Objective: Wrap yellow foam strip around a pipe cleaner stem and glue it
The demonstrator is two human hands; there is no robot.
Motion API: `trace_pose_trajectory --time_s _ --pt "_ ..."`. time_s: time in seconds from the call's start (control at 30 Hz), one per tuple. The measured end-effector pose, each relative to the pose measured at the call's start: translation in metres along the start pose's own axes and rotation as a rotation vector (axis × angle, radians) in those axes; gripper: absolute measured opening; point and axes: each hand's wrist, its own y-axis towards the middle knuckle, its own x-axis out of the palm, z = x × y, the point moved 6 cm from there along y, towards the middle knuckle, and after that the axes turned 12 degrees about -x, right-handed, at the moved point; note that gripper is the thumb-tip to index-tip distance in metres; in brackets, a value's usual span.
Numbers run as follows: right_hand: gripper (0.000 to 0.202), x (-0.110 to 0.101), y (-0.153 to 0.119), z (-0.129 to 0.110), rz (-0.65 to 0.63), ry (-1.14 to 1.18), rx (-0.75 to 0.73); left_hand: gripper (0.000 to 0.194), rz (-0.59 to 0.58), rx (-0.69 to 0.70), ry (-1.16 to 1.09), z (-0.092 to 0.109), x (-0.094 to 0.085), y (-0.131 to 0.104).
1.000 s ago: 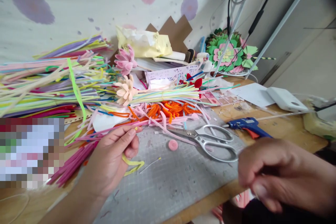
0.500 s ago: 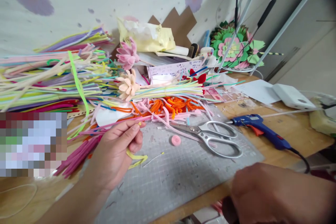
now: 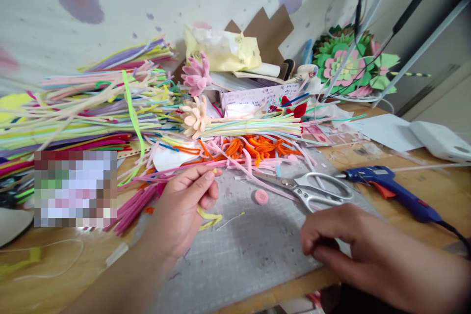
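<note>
My left hand (image 3: 189,201) pinches a yellow strip between thumb and forefinger; its tip peeks out at the fingertips, and a bent yellow length (image 3: 210,220) hangs below over the grey cutting mat (image 3: 253,250). A thin wire (image 3: 230,221) with a yellow end lies beside it. My right hand (image 3: 334,240) hovers over the mat's right front, fingers curled inward; whether anything is in them is hidden. Silver-handled scissors (image 3: 312,189) lie just behind it, and a pink coil (image 3: 261,196) rests to their left.
A blue glue gun (image 3: 393,189) with a cord lies at the right. Bundles of coloured pipe cleaners (image 3: 81,122) cover the back left. Pink (image 3: 196,73) and cream (image 3: 196,117) fuzzy flowers stand behind orange pieces (image 3: 257,148). A white box (image 3: 441,140) is at the far right.
The view has shifted, moving the table items rightward in the picture. My right hand has come up and inward over the mat, near the scissors. My left hand keeps its pinch.
</note>
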Motion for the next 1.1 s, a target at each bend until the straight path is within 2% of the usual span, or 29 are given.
trace_pose_trajectory --time_s 0.07,0.13,0.23,0.37,0.6,0.77,1.03,1.1 --pt "0.007 0.006 0.008 0.001 -0.085 -0.063 0.056 0.01 -0.009 -0.003 0.002 0.0 0.0 0.0" --pt "0.011 0.007 0.015 0.002 -0.103 -0.051 0.11 0.01 -0.013 -0.006 0.007 -0.001 0.0 0.0" --pt "0.026 0.008 0.017 0.007 -0.053 0.148 0.169 0.01 -0.009 -0.002 0.021 -0.001 0.0 0.0" --pt "0.031 0.012 0.015 0.012 -0.01 0.394 0.183 0.008 -0.006 0.002 0.03 -0.001 0.0 0.0" --pt "0.018 0.012 0.02 0.008 0.053 0.42 0.161 0.01 0.002 0.008 0.042 -0.002 -0.003 0.002" --pt "0.01 0.01 0.023 0.009 0.19 0.492 0.165 0.011 0.009 -0.002 0.037 -0.004 -0.005 0.004" --pt "0.039 0.007 0.022 0.007 0.236 0.741 0.172 0.012 0.016 -0.023 0.046 -0.005 -0.005 0.005" --pt "0.04 0.004 0.021 0.004 0.221 0.766 0.16 0.011 0.019 -0.018 0.043 -0.004 -0.005 0.005"
